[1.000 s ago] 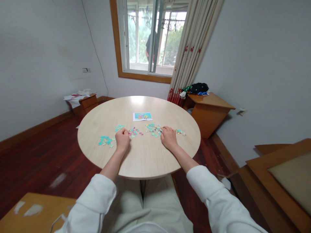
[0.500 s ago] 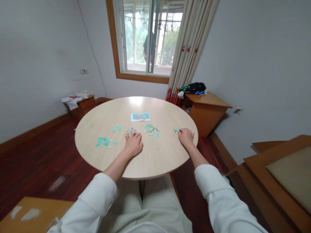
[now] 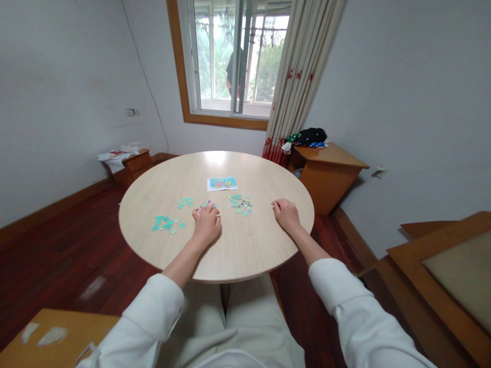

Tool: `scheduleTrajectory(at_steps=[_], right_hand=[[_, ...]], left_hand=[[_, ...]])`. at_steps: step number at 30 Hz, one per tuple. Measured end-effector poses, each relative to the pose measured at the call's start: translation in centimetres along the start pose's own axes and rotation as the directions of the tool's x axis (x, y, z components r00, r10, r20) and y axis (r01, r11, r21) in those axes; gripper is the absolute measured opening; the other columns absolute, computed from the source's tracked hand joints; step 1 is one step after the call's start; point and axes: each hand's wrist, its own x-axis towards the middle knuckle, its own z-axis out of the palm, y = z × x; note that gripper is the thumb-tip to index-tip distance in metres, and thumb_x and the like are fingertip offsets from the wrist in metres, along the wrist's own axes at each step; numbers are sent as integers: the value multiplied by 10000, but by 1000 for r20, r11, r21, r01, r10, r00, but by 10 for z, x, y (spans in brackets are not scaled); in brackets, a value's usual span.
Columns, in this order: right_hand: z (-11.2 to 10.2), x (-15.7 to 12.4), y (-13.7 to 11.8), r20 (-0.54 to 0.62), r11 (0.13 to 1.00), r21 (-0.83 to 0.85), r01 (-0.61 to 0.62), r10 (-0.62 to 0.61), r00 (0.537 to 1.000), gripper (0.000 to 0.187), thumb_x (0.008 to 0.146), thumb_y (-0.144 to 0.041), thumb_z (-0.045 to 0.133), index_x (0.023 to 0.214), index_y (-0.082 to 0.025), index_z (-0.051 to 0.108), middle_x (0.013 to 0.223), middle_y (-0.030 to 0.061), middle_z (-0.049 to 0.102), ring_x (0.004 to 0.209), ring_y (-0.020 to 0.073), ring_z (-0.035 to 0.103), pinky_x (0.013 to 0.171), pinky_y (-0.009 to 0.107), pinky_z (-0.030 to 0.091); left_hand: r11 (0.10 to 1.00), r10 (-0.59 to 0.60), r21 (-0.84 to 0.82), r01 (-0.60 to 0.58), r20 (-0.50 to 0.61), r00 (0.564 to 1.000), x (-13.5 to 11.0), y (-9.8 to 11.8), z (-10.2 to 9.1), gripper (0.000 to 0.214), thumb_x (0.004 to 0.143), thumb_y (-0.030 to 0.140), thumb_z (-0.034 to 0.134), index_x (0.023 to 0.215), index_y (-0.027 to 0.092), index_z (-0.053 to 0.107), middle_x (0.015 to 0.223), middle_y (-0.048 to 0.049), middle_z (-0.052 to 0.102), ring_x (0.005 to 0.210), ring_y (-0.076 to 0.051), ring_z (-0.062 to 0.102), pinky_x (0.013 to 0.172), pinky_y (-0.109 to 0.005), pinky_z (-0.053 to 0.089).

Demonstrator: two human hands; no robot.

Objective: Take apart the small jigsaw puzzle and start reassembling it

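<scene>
Loose jigsaw pieces lie in clusters on a round pale wooden table (image 3: 238,255): teal pieces (image 3: 165,224) at the left, a smaller teal group (image 3: 185,202), pink pieces (image 3: 207,205), and mixed pieces (image 3: 240,203) in the middle. A small printed picture (image 3: 222,183) lies beyond them. My left hand (image 3: 206,226) rests with curled fingers at the near edge of the pink pieces. My right hand (image 3: 286,214) is curled into a loose fist on the table to the right of the mixed pieces. It covers the spot where a small cluster lay.
A wooden cabinet (image 3: 326,174) with dark clothes (image 3: 311,137) on it stands at the right by a curtain (image 3: 303,76). A low drawer unit with papers (image 3: 126,158) sits at the left wall. Wooden furniture (image 3: 445,266) is near right. A person stands outside the window (image 3: 235,66).
My left hand moved right from the teal pieces to the pink ones. My right hand went from the mixed pieces out to the small right cluster, then closed over it and drew slightly left.
</scene>
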Motion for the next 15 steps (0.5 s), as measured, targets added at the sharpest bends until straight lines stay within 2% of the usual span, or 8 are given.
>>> scheduleTrajectory(at_steps=[3, 6, 8, 13, 15], right_hand=[[-1, -9, -14, 85, 988, -37, 149, -145, 986, 279, 915, -238, 407, 855, -141, 661, 890, 112, 669, 842, 208, 567, 770, 308, 356], [-3, -13, -17, 173, 979, -12, 203, -198, 965, 246, 902, -217, 440, 844, -139, 666, 868, 99, 669, 832, 193, 568, 780, 294, 371], [-3, -15, -16, 172, 980, 22, 197, -198, 965, 256, 905, -206, 427, 852, -140, 669, 870, 94, 670, 841, 187, 569, 793, 289, 379], [-2, -18, -11, 63, 991, 74, 110, -115, 991, 274, 858, -113, 421, 985, -132, 663, 987, 101, 664, 944, 191, 561, 858, 297, 395], [-1, -18, -11, 70, 992, 61, 107, -112, 991, 285, 832, -87, 427, 963, -137, 675, 979, 101, 659, 950, 195, 557, 864, 302, 401]], left_hand=[[998, -56, -32, 54, -42, 998, 2, -2, -5, 194, 774, 115, 421, 781, 193, 598, 963, -95, 667, 1006, -242, 543, 951, -477, 242], [993, -112, -47, 109, -53, 992, 3, -4, -7, 198, 769, 110, 412, 755, 187, 594, 920, -90, 667, 993, -243, 548, 915, -456, 263], [991, -128, -51, 125, -62, 990, 4, -6, -7, 201, 765, 110, 408, 737, 182, 593, 903, -89, 665, 978, -244, 551, 900, -450, 270], [990, -133, -68, 126, -100, 986, 4, -9, -6, 203, 757, 108, 403, 709, 180, 588, 882, -81, 663, 942, -238, 556, 877, -436, 278], [988, -144, -78, 135, -110, 983, 4, -10, -7, 208, 758, 103, 397, 686, 182, 575, 869, -76, 667, 928, -236, 559, 861, -430, 285]])
